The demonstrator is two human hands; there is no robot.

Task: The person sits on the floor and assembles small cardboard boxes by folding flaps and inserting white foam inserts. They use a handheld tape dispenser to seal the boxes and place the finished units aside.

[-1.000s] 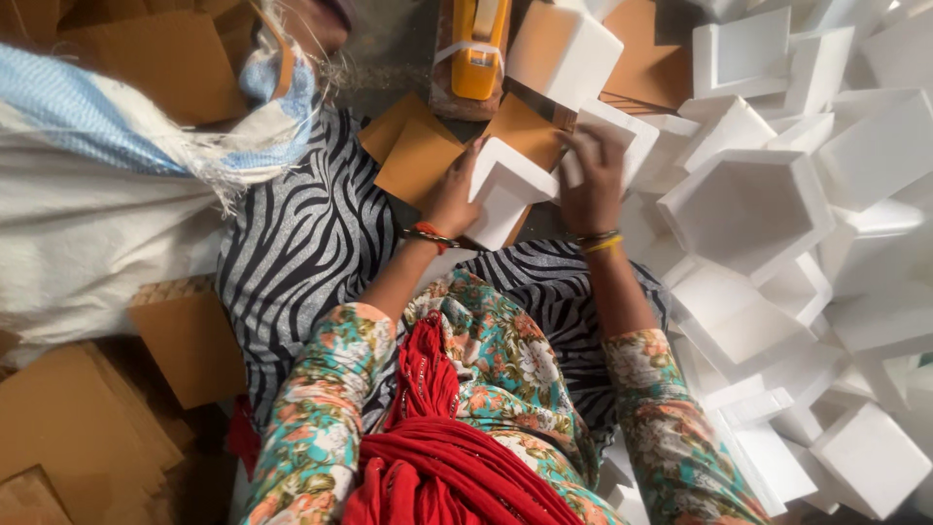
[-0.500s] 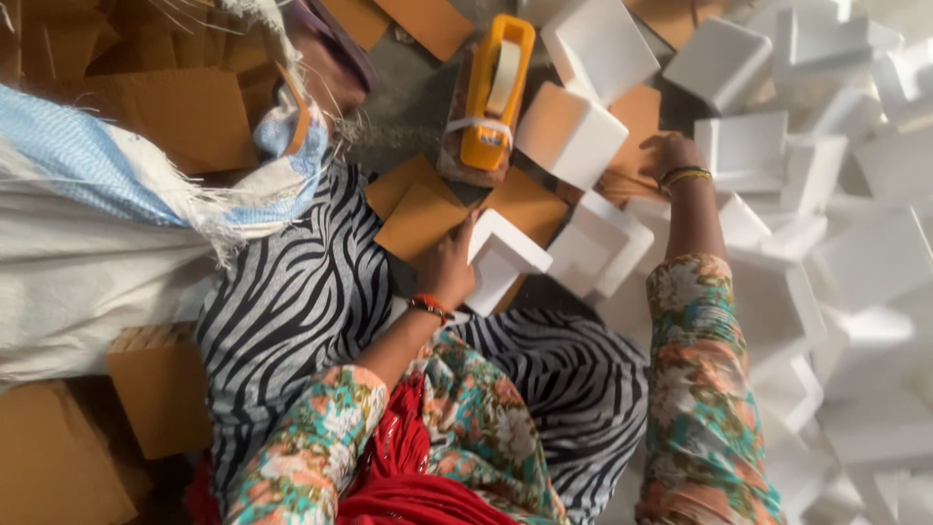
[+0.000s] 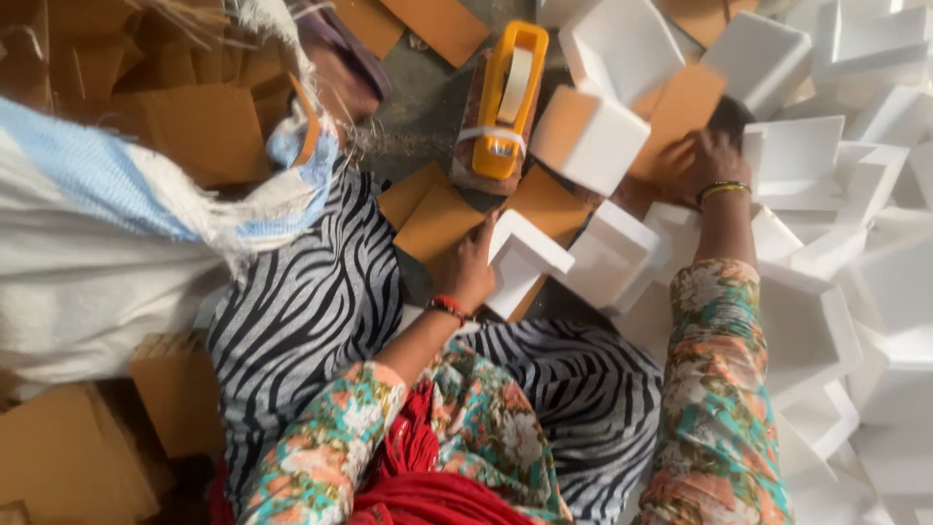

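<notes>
— What's your left hand (image 3: 473, 264) doing?

— My left hand is clamped on the edge of a white foam box (image 3: 525, 261), holding it just above my lap at about the centre of the view.

— And the right?

— My right hand (image 3: 708, 160) is out at two o'clock, fingers closed on a brown cardboard sheet (image 3: 677, 109) that leans against the pile of white foam boxes (image 3: 826, 194). Another foam box with a cardboard face (image 3: 588, 136) sits just to the nine o'clock side of that sheet.

— Anything else close by?

— An orange tape dispenser (image 3: 505, 107) lies at twelve o'clock on the floor, with loose cardboard pieces (image 3: 437, 219) beside my left hand. A white woven sack (image 3: 87, 253) lies at nine o'clock.
</notes>
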